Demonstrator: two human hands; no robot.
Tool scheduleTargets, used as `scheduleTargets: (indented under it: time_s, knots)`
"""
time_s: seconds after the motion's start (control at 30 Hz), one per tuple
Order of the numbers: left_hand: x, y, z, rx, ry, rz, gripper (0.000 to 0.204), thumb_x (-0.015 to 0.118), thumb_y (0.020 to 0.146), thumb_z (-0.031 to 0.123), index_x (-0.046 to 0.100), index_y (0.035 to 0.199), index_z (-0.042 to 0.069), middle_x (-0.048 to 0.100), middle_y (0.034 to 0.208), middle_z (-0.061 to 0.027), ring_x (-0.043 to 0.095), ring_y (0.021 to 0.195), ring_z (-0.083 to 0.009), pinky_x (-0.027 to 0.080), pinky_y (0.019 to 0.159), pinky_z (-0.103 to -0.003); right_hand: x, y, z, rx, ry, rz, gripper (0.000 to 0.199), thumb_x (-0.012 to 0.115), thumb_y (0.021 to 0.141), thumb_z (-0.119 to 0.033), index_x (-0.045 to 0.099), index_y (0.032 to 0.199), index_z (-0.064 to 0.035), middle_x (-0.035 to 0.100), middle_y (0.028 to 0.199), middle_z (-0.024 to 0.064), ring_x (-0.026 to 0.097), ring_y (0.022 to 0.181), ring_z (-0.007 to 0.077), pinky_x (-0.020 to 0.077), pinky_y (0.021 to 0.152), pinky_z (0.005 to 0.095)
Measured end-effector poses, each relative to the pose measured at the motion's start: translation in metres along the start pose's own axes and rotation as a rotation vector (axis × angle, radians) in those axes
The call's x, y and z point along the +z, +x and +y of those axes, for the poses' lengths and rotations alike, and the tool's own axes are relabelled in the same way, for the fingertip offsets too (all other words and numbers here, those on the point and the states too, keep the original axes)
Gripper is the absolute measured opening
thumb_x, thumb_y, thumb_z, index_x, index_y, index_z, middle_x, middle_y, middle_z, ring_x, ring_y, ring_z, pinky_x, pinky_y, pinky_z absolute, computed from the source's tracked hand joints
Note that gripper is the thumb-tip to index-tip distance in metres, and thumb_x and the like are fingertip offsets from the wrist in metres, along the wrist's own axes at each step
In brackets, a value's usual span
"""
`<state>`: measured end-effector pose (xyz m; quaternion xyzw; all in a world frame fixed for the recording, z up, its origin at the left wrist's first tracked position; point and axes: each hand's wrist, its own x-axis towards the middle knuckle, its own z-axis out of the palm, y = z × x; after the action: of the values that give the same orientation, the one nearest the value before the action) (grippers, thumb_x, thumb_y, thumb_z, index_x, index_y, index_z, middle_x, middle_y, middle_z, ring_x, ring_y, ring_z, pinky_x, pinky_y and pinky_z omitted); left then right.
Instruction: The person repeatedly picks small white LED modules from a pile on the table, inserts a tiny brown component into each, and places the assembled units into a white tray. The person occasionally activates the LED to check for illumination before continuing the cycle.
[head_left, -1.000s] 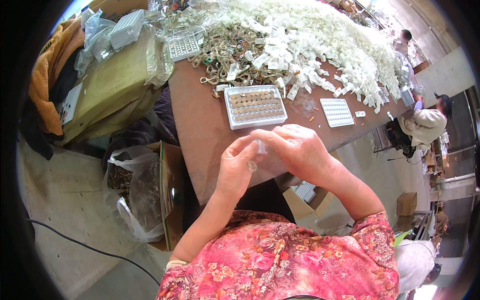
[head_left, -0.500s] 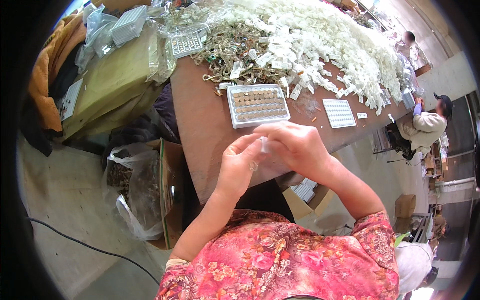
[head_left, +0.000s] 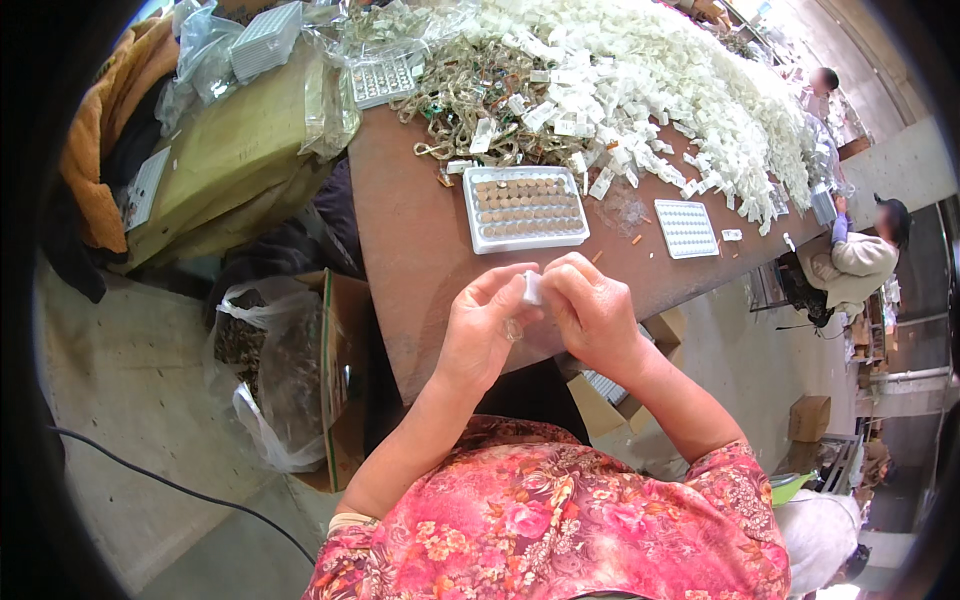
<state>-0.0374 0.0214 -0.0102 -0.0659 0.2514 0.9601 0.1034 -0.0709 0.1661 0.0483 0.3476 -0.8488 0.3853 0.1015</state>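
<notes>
My left hand [head_left: 478, 322] is raised over the near edge of the brown table, thumb and fingers pinching a small white tag-like packet [head_left: 532, 290]. A small clear loop [head_left: 512, 330] shows by its fingers; what it is made of is too small to tell. My right hand [head_left: 598, 306] comes in from the right, its fingertips closed at the packet's right side. Just beyond both hands lies a white plastic tray [head_left: 530, 241] with rows of round brown pieces. Farther right, a flatter white tray [head_left: 687, 248] carries rows of small pale pieces.
A large heap of white tagged packets [head_left: 660, 90] covers the table's far side, beside tangled beige cords [head_left: 450, 115]. At left stand a yellowish wrapped bundle [head_left: 235, 150] and a cardboard box [head_left: 345, 390] with a plastic bag. Another person [head_left: 865, 262] sits at far right.
My right hand has turned and drawn down, so its fingers now pinch beside the packet rather than reach over it. My left hand keeps its grip. The view has shifted slightly.
</notes>
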Motion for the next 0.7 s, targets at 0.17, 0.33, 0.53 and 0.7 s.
scheduleTargets:
  time_s: [0.17,0.33,0.53,0.7]
  knots:
    - [0.0,0.002,-0.001,0.016,0.008,-0.019,0.024,0.058,0.096,0.014,0.06,0.115,-0.001,0.065,0.093,-0.0069,0.061,0.076,-0.014,0.051,0.069,-0.026,-0.006,0.001,0.0,0.195,0.237,0.034,0.006,0.06,0.087,-0.001,0.055,0.09,-0.0015,0.058,0.079,0.0141,0.061,0.068,0.0344,0.0504,0.059,0.0357]
    - [-0.004,0.002,-0.002,0.025,0.012,-0.056,0.024,0.058,0.095,0.014,0.061,0.114,-0.001,0.065,0.094,-0.0064,0.061,0.078,-0.0133,0.051,0.071,-0.026,-0.01,0.004,-0.003,0.131,0.078,-0.025,0.006,0.061,0.087,-0.002,0.055,0.091,-0.0014,0.059,0.08,0.0156,0.062,0.069,0.0351,0.0506,0.059,0.0363]
    - [-0.007,0.002,-0.003,0.009,-0.007,-0.061,0.022,0.058,0.096,0.015,0.062,0.112,0.0,0.066,0.1,-0.0058,0.061,0.084,-0.0114,0.051,0.074,-0.025,0.002,0.0,0.002,0.023,-0.06,-0.015,0.006,0.059,0.088,-0.001,0.053,0.09,-0.0028,0.056,0.078,0.0152,0.061,0.067,0.0366,0.0488,0.055,0.0397]
    - [-0.006,0.002,-0.005,0.015,0.014,-0.041,0.024,0.058,0.095,0.015,0.061,0.113,-0.001,0.065,0.097,-0.0058,0.061,0.079,-0.0128,0.051,0.072,-0.026,0.009,-0.002,0.004,0.045,-0.021,0.037,0.007,0.06,0.087,-0.001,0.054,0.09,-0.003,0.057,0.078,0.0152,0.062,0.067,0.0361,0.0496,0.056,0.0387]
